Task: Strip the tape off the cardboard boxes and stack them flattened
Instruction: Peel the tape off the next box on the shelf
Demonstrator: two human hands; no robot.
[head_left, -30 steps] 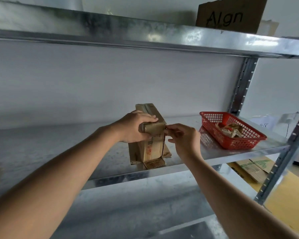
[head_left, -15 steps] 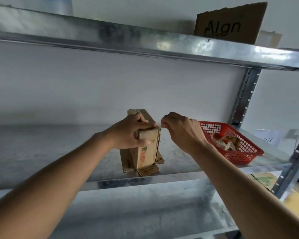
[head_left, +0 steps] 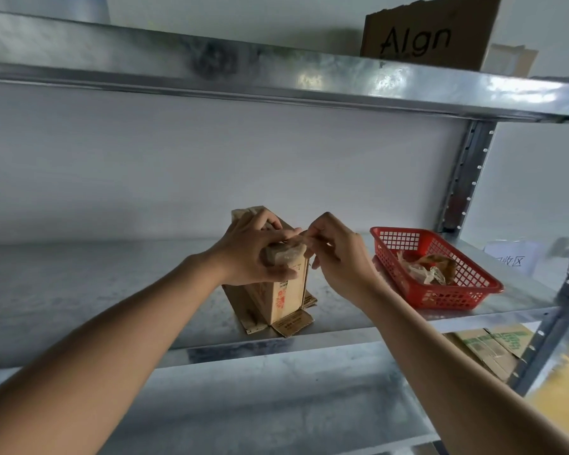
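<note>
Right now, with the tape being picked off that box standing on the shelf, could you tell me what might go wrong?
1. The cardboard box stands tall and narrow on its splayed flaps near the metal shelf's front edge; a hard pull by the right hand might tip it off, though the left hand steadies its top.
2. The tape is pinched at a small end, so it could tear or slip.
3. The red basket sits close beside the right arm; a wide pull might knock it.

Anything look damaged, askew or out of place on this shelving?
Only minor things: the cardboard sign on the top shelf has a ragged, torn upper edge, and the box stands on end, bottom flaps splayed. The red basket holds crumpled scraps.
</note>
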